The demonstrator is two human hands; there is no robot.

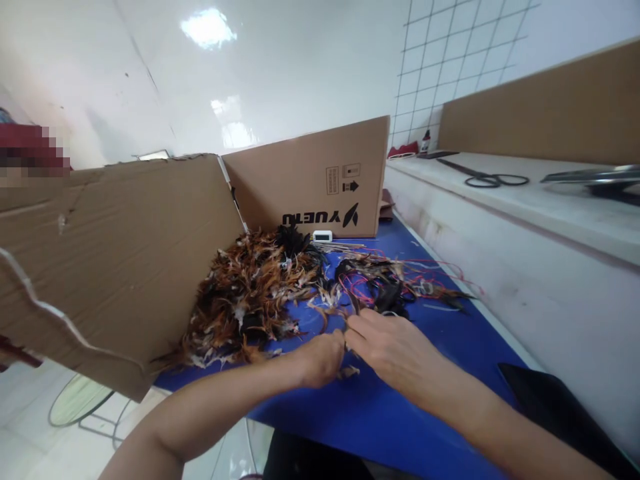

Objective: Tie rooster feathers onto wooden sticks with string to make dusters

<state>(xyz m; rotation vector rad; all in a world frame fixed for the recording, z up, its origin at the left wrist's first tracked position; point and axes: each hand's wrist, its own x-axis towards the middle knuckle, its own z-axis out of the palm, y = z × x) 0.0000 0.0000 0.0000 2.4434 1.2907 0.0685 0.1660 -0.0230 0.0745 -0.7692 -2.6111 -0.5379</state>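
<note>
My left hand (pixel 324 359) and my right hand (pixel 383 341) meet above the blue tabletop (pixel 415 413), fingertips pinched close together. Thin brown feathers (pixel 326 313) stick out from between the fingers of both hands; the exact grip is hidden. A small loose feather (pixel 349 372) lies just below the fingertips. To the left spreads a big pile of brown and black feathers (pixel 250 283). Beyond my right hand is a tangle of dark feathers (pixel 387 283) with pink cord (pixel 357 287).
Cardboard panels (pixel 305 180) wall off the back and left. A small white digital display (pixel 323 236) stands by the back panel, near thin sticks (pixel 345 246). On the white ledge at right lie black scissors (pixel 487 179). A dark flat object (pixel 550 400) lies at the right edge.
</note>
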